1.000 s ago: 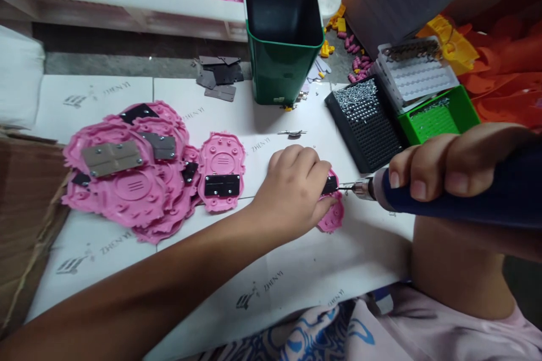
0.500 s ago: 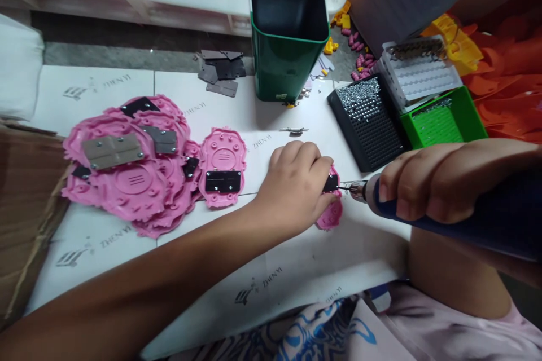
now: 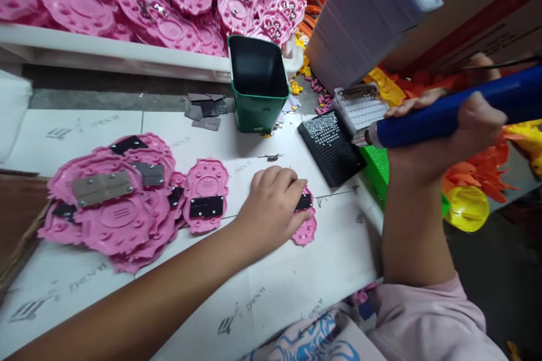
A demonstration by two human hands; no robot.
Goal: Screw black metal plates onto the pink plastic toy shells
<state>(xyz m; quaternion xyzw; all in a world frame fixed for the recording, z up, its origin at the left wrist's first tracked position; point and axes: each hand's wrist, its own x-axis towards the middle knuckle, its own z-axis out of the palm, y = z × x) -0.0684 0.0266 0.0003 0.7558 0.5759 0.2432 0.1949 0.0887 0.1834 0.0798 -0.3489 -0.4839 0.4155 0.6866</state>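
My left hand (image 3: 273,203) presses down on a pink plastic shell (image 3: 305,232), its fingers and thumb around a black plate (image 3: 303,202) that lies across the shell. The hand covers the left side of that shell. In my right hand (image 3: 423,155) is a blue electric screwdriver (image 3: 444,110), gripped around its body. The screwdriver's metal nose is over the right edge of a black screw tray (image 3: 334,149), whose far half is full of small silver screws. Where the bit ends cannot be made out. Left of my hand lies another shell (image 3: 207,180) with a screwed black plate.
A heap of plated pink shells (image 3: 122,220) lies at left. Behind stand a green bin (image 3: 260,110), loose dark plates (image 3: 207,107) and a white crate (image 3: 169,67) of pink shells. A green tray (image 3: 375,169) and white tray (image 3: 362,110) adjoin the screw tray.
The screwdriver has lifted away from the black plate and swung up and right to the screw tray. My left hand stays on the shell. The view has shifted, showing more of the crate.
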